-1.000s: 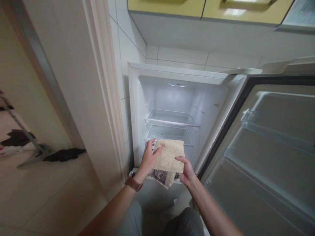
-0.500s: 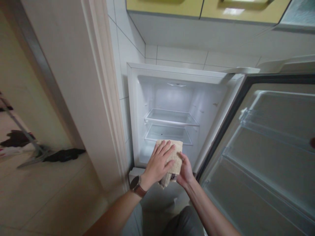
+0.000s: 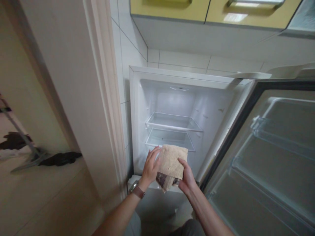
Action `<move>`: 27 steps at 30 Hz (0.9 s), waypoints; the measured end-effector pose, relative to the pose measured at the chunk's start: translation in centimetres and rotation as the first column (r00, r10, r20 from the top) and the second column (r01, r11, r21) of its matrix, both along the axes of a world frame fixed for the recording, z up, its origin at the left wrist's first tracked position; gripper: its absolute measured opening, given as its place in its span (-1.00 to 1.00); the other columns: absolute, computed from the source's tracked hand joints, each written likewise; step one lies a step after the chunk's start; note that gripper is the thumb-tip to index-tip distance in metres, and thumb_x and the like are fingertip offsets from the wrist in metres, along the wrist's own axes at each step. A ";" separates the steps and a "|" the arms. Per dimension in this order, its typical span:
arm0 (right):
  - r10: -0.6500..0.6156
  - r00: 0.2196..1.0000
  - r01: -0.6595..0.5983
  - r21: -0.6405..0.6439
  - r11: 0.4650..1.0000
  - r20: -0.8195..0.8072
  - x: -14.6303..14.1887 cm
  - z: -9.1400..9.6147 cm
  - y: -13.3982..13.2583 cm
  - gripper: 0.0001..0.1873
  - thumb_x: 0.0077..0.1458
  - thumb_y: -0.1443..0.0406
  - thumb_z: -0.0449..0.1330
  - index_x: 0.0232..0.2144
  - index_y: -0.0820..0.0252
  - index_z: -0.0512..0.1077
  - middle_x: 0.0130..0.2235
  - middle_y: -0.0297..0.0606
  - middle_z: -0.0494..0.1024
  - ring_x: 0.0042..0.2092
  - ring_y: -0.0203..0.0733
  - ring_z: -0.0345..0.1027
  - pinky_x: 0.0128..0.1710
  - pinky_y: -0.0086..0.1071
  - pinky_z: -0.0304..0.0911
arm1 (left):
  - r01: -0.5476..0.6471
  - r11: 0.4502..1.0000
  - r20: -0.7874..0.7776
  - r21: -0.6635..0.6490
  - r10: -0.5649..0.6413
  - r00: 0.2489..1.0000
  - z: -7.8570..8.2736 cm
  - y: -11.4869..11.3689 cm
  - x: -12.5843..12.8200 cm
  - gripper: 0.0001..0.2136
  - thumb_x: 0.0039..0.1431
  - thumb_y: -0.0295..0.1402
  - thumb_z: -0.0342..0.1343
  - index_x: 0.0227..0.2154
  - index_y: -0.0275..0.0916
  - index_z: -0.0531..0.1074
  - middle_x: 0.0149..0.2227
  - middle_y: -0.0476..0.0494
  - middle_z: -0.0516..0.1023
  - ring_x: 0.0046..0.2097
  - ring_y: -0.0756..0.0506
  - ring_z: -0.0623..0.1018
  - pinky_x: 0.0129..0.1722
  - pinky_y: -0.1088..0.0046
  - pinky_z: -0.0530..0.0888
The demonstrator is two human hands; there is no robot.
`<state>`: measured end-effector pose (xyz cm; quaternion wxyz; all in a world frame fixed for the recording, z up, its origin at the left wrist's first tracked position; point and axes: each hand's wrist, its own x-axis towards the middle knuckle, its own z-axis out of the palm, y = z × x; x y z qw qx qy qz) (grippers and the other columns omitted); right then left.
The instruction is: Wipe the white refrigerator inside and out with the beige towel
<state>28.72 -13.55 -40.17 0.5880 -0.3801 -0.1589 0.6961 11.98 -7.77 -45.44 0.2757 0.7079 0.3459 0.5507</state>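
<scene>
A folded beige cloth (image 3: pixel 173 161) with a dark patterned lower edge is held up in front of the open fridge (image 3: pixel 145 72). My right hand (image 3: pixel 186 175) grips its right side, thumb on top and the other fingers hidden beneath. At the cloth's left edge is my left hand (image 3: pixel 150 165), its fingers stretched out and apart; whether they touch the cloth I cannot tell. A watch (image 3: pixel 137 189) is on my left wrist. Behind the cloth, the fridge's upper shelf (image 3: pixel 174 121) and lower shelf (image 3: pixel 172 138) show, with a small dark speck on the lower one.
The fridge door (image 3: pixel 278 137) stands open on the right, with clear door racks (image 3: pixel 278 131). A door frame (image 3: pixel 98 98) rises close on the left. Yellow cabinets (image 3: pixel 169 8) hang above. On the floor at far left lie a dark cloth (image 3: pixel 60 159) and a mop-like tool (image 3: pixel 29 160).
My left hand has slid off the top of the cloth to its left edge, uncovering the cloth. My right hand keeps its hold. The view has shifted slightly.
</scene>
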 end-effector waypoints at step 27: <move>-0.623 0.691 -0.085 0.897 0.435 0.367 -14.3 11.7 32.9 -0.31 0.31 -0.07 0.10 0.34 0.12 0.24 0.37 -0.15 0.33 0.43 -0.13 0.12 0.51 -0.12 -0.14 | 0.328 0.905 -0.521 -0.271 -0.425 0.740 -22.9 17.0 2.2 0.06 -0.42 0.45 0.34 0.24 0.10 0.50 0.35 -0.26 0.38 0.41 -0.47 0.27 0.52 -0.08 -0.16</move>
